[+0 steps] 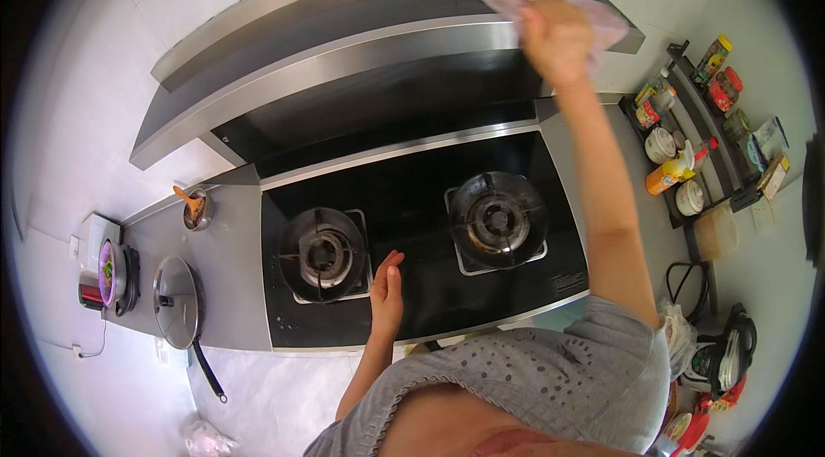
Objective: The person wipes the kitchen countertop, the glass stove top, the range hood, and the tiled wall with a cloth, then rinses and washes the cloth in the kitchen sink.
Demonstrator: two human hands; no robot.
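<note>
My right hand is raised to the right part of the stainless steel range hood and holds a crumpled pale pink cloth against or close to it; the hand is a little blurred. Low over the front middle of the black glass gas hob is my left hand, with nothing in it and its fingers held together, the thumb alongside. It is between the left burner and the right burner, nearer the left one. I cannot tell whether it touches the glass.
A lidded frying pan lies on the left counter, its handle jutting past the front edge. Behind it stands a small metal bowl with an orange spoon. A dark rack of bottles and jars is at the right, with a black-lidded cooker below.
</note>
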